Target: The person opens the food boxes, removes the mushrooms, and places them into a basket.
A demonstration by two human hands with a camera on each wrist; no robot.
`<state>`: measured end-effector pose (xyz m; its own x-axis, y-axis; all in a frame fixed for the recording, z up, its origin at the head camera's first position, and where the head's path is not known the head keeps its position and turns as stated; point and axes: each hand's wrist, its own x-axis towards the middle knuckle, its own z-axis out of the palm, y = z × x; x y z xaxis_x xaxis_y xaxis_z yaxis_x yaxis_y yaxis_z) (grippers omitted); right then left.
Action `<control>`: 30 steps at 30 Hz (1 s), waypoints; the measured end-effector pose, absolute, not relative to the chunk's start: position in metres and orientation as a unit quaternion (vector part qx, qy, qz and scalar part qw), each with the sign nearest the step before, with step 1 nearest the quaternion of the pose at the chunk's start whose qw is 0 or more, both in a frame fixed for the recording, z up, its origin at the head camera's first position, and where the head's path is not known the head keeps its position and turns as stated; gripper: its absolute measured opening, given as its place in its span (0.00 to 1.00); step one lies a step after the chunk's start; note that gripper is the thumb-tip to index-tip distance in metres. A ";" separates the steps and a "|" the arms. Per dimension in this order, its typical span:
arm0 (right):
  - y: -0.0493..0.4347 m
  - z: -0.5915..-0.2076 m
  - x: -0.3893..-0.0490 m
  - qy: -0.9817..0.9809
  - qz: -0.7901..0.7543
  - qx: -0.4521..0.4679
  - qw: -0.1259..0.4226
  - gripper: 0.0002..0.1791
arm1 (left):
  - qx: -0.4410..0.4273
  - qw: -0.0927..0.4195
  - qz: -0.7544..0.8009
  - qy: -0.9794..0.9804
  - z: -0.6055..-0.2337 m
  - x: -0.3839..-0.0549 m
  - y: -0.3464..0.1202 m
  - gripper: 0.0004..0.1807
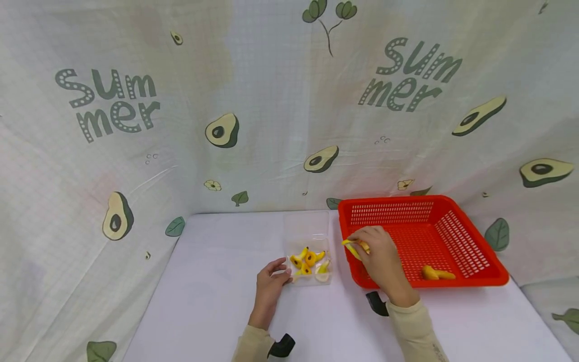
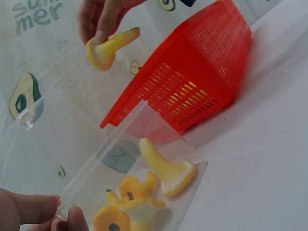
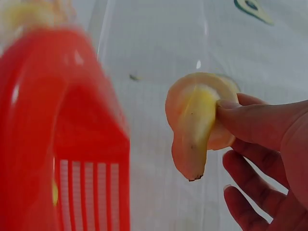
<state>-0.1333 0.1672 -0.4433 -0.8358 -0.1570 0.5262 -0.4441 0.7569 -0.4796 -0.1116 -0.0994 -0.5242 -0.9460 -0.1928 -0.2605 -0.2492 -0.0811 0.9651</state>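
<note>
Head view: the right hand pinches a yellow mushroom at the left rim of the red basket, its fingers closed to the mushroom's thickness. To the right of these fingers and nearer the person, more mushrooms lie in the basket. To their left, the left hand holds the left side of the clear box, thumb and fingers nearly together. Just right of the left fingers, inside the box, several small mushrooms are grouped. Beyond those fingers, the clear lid lies folded back on the white bench.

Left wrist view: the left thumb and fingers pinch the box's edge, with little gap between them. Beside them in the box are orange-yellow mushrooms; a paler one lies on its side farther from the fingers. Past the box stands the basket, and the right fingers hold the mushroom up, its stem pointing away from them.

Right wrist view: the thumb presses on the stem and a finger backs the wide cap; two other fingers are loosely bent, off the mushroom. Left of these fingers in this view is the basket's rim, blurred.
</note>
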 end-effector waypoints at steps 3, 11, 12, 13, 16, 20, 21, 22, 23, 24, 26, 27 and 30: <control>0.185 -0.445 -0.132 -0.911 0.301 0.149 0.238 0.12 | -0.166 0.023 0.719 0.674 -0.524 -0.112 -0.100 0.23; 0.219 -0.444 -0.130 -0.918 0.272 0.127 0.257 0.14 | -0.169 0.022 0.721 0.671 -0.520 -0.111 -0.099 0.23; 0.222 -0.445 -0.130 -0.919 0.271 0.124 0.258 0.14 | -0.169 0.021 0.721 0.671 -0.519 -0.112 -0.099 0.22; 0.225 -0.445 -0.130 -0.920 0.271 0.120 0.257 0.14 | -0.171 0.021 0.721 0.671 -0.520 -0.112 -0.099 0.22; 0.234 -0.447 -0.130 -0.923 0.265 0.109 0.255 0.14 | -0.171 0.016 0.716 0.676 -0.521 -0.112 -0.098 0.22; 0.245 -0.450 -0.131 -0.926 0.259 0.101 0.258 0.14 | -0.169 0.011 0.709 0.684 -0.524 -0.114 -0.098 0.22; 0.247 -0.450 -0.131 -0.926 0.257 0.098 0.258 0.13 | -0.168 0.010 0.709 0.685 -0.524 -0.114 -0.098 0.22; 0.250 -0.450 -0.131 -0.926 0.257 0.097 0.259 0.13 | -0.168 0.011 0.707 0.687 -0.525 -0.115 -0.098 0.22; 0.252 -0.450 -0.132 -0.926 0.256 0.095 0.261 0.13 | -0.167 0.011 0.706 0.688 -0.525 -0.116 -0.098 0.22; 0.254 -0.450 -0.132 -0.926 0.255 0.094 0.262 0.13 | -0.164 0.010 0.706 0.689 -0.525 -0.116 -0.098 0.22; 0.257 -0.449 -0.132 -0.928 0.251 0.087 0.261 0.14 | -0.161 0.010 0.704 0.691 -0.524 -0.116 -0.098 0.23; 0.259 -0.449 -0.132 -0.929 0.250 0.084 0.260 0.14 | -0.161 0.011 0.704 0.692 -0.525 -0.116 -0.098 0.23; 0.263 -0.448 -0.132 -0.932 0.247 0.074 0.256 0.14 | -0.164 0.010 0.705 0.690 -0.524 -0.116 -0.098 0.22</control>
<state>-0.1323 0.2627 -0.4477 -0.8580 -0.0119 0.5135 -0.2651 0.8666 -0.4229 -0.1158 -0.0976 -0.5243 -0.9463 -0.2118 -0.2442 -0.2395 -0.0477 0.9697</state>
